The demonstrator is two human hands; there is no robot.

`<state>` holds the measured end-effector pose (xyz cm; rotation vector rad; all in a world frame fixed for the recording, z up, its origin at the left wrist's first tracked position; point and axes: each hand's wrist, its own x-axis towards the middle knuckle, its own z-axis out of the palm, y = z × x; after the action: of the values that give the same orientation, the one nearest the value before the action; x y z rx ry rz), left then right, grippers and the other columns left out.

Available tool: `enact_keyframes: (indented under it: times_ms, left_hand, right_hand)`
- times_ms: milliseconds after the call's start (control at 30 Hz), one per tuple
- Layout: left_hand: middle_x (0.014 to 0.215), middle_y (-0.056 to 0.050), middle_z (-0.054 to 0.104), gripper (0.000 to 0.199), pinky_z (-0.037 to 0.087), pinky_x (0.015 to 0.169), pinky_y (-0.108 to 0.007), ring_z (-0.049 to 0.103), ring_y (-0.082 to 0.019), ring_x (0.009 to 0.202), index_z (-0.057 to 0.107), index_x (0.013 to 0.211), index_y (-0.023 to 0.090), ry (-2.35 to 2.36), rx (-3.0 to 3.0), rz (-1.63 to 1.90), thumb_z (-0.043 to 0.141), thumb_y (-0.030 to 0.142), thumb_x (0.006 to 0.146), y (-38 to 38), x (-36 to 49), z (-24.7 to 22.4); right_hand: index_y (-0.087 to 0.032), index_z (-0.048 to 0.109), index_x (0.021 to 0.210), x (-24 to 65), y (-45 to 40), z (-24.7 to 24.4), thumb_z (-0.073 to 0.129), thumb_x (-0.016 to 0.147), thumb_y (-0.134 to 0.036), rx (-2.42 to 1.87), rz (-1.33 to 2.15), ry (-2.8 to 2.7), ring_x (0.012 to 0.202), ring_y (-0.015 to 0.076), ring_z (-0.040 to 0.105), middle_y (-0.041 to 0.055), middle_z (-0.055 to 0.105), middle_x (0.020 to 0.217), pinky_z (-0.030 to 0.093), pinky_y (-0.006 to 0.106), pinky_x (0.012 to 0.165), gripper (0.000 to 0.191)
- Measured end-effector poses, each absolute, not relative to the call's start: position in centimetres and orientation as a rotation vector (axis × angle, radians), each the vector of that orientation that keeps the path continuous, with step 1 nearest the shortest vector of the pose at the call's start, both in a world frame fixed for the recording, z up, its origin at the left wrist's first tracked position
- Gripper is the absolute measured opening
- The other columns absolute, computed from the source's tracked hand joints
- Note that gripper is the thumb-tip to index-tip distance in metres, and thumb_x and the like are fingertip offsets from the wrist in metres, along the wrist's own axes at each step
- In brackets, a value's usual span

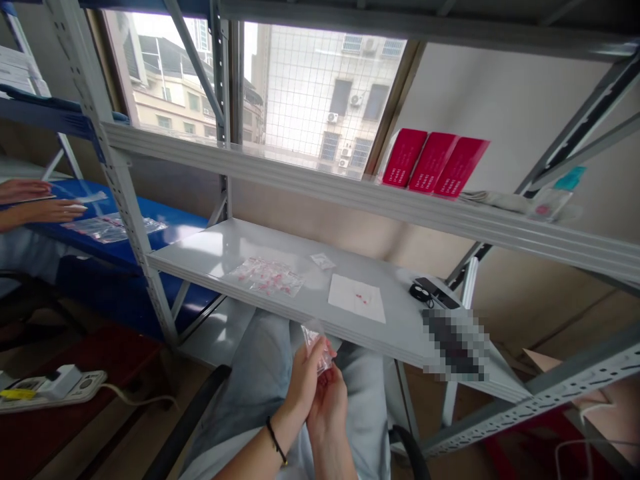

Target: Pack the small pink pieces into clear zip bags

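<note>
Above my lap, my left hand (303,373) pinches a small clear plastic bag (311,333). My right hand (330,393) is cupped close against it, its fingers curled at the lower end of the bag; whether anything lies in that palm is hidden. Beyond my hands, on the grey shelf top, a larger clear bag (270,277) of small red-and-white pieces lies flat. To its right is a white sheet of paper (350,307) with a few tiny red pieces on it. Another small clear packet (323,261) rests behind, between the two.
A black coiled cable (420,291) and a dark phone-like slab (437,293) lie at the right, near a pixelated patch. Red boxes (433,163) and a spray bottle (555,193) stand on the upper shelf. At left, another person's hands (45,203) work over a blue table (175,217).
</note>
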<state>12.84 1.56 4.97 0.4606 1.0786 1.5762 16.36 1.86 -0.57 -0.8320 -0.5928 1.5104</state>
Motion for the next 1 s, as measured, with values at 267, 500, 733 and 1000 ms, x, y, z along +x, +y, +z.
enact_keyframes:
  times_ms: [267,500,733,1000]
  left_hand:
    - [0.079,-0.007,0.072,0.036,0.053,0.07,-0.029,0.071,-0.02,0.077,0.065,0.098,0.014,0.879,0.703,1.635,0.063,0.048,0.085,7.4,10.4,12.5]
    - [0.097,-0.015,0.073,0.032,0.051,0.081,-0.033,0.071,-0.025,0.095,0.059,0.086,0.015,1.362,1.008,1.489,0.056,0.047,0.083,22.0,2.6,18.6]
    - [0.114,-0.022,0.069,0.021,0.035,0.102,-0.043,0.05,-0.041,0.129,0.065,0.088,0.013,1.946,1.428,1.251,0.069,0.02,0.069,25.4,-2.8,17.8]
    - [0.097,-0.011,0.076,0.013,0.041,0.093,-0.036,0.063,-0.031,0.104,0.075,0.082,0.021,1.98,2.019,0.812,0.063,0.026,0.081,17.5,-4.6,16.3]
  right_hand:
    - [-0.029,0.025,0.058,18.8,6.7,7.5,0.065,0.069,-0.044,-0.73,1.526,-0.494,0.036,0.0058,0.01,-0.0142,0.019,0.047,0.016,0.02,0.028,0.044]
    - [-0.028,0.024,0.058,24.6,17.0,14.9,0.039,0.091,-0.056,-1.239,0.736,-1.487,0.043,0.0105,0.023,-0.009,0.024,0.048,0.024,0.026,0.041,0.045]
    - [-0.022,0.05,0.045,26.9,24.0,14.3,0.052,0.092,-0.033,-1.466,0.339,-1.902,0.058,0.0176,0.053,0.0046,0.057,0.051,0.034,0.031,0.063,0.048]
    - [-0.017,0.074,0.078,26.6,24.6,12.1,0.048,0.099,-0.027,-1.609,0.124,-2.175,0.081,0.0243,0.066,0.0148,0.074,0.087,0.037,0.033,0.069,0.035]
